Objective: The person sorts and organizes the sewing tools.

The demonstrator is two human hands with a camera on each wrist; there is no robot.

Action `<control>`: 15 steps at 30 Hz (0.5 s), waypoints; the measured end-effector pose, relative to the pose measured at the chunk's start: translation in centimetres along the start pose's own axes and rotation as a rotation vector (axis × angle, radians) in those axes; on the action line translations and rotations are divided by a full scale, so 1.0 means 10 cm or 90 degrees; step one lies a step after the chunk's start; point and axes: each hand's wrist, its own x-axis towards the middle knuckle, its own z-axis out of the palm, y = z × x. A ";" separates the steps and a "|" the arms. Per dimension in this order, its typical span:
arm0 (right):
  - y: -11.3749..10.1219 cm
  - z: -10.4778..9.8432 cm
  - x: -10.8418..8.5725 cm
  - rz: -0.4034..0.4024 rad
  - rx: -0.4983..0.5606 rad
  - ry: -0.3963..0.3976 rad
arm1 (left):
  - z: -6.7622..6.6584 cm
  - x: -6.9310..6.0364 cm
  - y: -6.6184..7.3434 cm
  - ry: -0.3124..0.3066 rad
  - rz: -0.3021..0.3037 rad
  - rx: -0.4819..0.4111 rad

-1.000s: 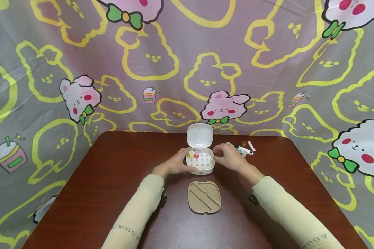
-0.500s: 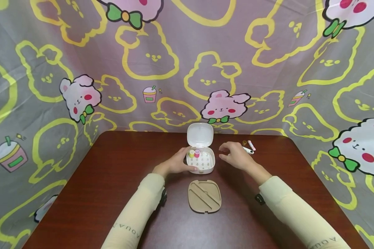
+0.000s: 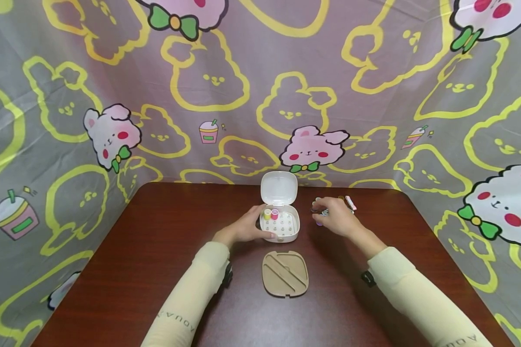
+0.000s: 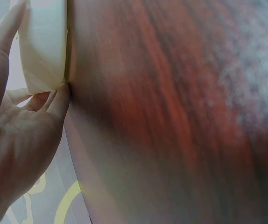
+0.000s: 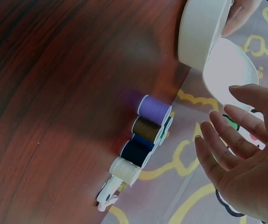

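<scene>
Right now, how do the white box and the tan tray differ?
The white box is deep, with its lid raised; the tan tray is flat. The white box holds rows of pegs, a yellow spool and a pink spool; the tan tray has diagonal ridges. The left grip is on the white box; no grip touches the tan tray. Both have rounded corners.

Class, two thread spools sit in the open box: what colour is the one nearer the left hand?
That spool is yellow; it shows best in the head view.
</scene>
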 end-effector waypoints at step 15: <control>0.10 -0.05 -0.06 -0.003 -0.046 0.020 | 0.00 0.01 -0.01 -0.005 -0.009 -0.003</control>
